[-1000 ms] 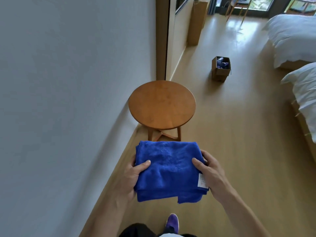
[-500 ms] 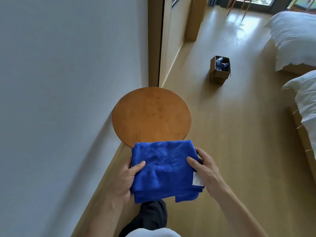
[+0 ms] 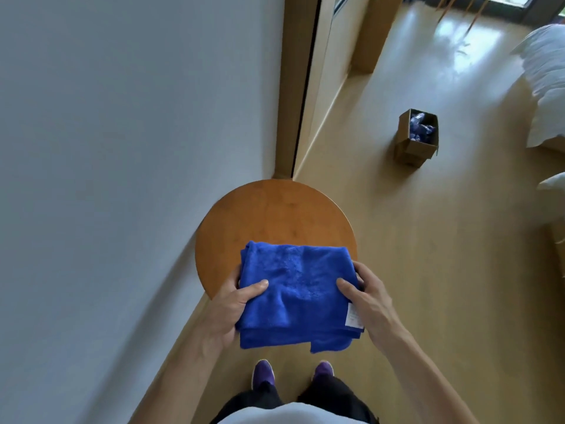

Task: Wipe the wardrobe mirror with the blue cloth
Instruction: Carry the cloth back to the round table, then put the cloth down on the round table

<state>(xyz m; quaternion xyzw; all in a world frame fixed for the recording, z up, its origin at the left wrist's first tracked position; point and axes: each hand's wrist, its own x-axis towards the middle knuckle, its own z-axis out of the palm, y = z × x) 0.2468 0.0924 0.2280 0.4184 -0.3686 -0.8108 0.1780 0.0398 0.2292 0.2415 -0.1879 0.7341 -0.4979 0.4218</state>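
You're at the carry step: left hand (image 3: pixel 227 304) and right hand (image 3: pixel 365 296) both clamped on the folded blue cloth (image 3: pixel 298 296), lower centre above the round stool (image 3: pixel 272 215); next, reach the wardrobe mirror (image 3: pixel 328 71), top centre.

Left hand (image 3: pixel 227 304) and right hand (image 3: pixel 368 301) grip folded blue cloth (image 3: pixel 296 295) above round stool (image 3: pixel 275 212).

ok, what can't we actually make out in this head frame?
- Wardrobe mirror: only a thin, steeply angled strip shows; its top is cut off by the upper edge, so its state is unreadable.
- Round wooden table: near edge and legs hidden by the blue cloth.
- Left hand and right hand: fingers under the cloth are hidden.
- Cardboard box: blue contents too small to identify.
- White tag: print blurred.
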